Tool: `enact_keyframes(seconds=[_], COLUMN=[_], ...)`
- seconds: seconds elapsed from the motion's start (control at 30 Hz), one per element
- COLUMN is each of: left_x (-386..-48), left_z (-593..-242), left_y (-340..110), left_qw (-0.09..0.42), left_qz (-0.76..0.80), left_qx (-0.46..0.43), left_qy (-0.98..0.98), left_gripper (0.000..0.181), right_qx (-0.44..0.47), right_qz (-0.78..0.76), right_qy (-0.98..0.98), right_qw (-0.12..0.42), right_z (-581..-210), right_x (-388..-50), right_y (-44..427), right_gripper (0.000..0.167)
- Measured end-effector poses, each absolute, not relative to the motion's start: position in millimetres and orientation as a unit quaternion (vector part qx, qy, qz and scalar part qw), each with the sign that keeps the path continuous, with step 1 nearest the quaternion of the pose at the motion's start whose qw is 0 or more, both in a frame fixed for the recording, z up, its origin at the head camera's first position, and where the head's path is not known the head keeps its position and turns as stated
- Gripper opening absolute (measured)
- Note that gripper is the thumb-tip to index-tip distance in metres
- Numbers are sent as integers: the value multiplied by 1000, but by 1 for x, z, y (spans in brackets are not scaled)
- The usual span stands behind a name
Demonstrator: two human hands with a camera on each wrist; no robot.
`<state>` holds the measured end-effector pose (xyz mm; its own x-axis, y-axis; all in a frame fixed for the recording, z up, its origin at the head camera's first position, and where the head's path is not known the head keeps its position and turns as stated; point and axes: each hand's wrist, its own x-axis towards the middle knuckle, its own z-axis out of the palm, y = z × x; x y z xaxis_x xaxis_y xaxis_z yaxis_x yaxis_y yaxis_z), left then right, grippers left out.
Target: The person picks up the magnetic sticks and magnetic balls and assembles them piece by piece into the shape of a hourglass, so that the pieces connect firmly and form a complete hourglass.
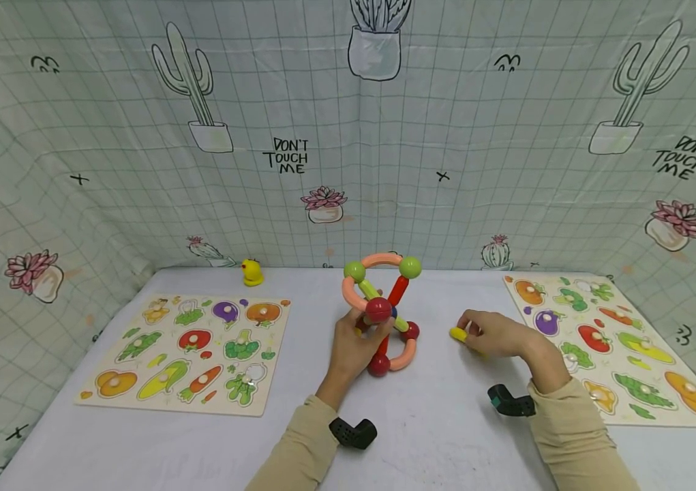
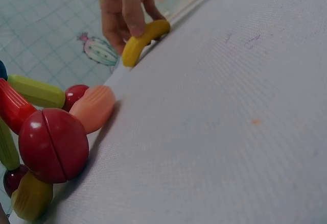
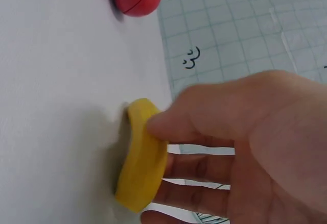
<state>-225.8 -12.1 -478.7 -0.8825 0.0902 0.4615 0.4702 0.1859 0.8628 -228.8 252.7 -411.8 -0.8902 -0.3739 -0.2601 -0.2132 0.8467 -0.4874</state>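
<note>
My left hand (image 1: 350,349) grips a standing structure of rods and balls, near a large red ball (image 1: 378,310). Green balls (image 1: 410,267) joined by a curved salmon rod (image 1: 381,259) form its top. Lower down, another red ball (image 2: 53,145) and a salmon curved rod (image 2: 94,109) sit close to the tabletop. To the right, my right hand (image 1: 500,333) pinches a yellow curved rod (image 3: 142,157) between thumb and fingers, at the table surface. The left hand's fingers are partly hidden behind the structure.
Vegetable puzzle boards lie on the white table, one board (image 1: 213,402) at left and another board (image 1: 654,417) at right. A yellow toy duck (image 1: 252,273) stands at the back edge, before a printed cloth backdrop (image 1: 397,157).
</note>
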Motion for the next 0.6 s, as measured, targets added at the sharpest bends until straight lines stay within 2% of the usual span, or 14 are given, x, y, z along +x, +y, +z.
enact_keyframes(seconds=[0.37,0.6], left_x=[-226,-225], left_z=[-479,-480], left_y=[-14,-14], left_qw=[136,133], left_qz=[-616,-620], left_qx=[-155,-150], left_qy=[-760,-759], left_gripper=[39,37], right_qx=[-169,-177], right_qz=[-233,-364], right_qy=[949,912], right_qw=[132,69], right_z=[-411,-403], right_x=[-234,-236], right_y=[255,249], right_gripper=[27,35])
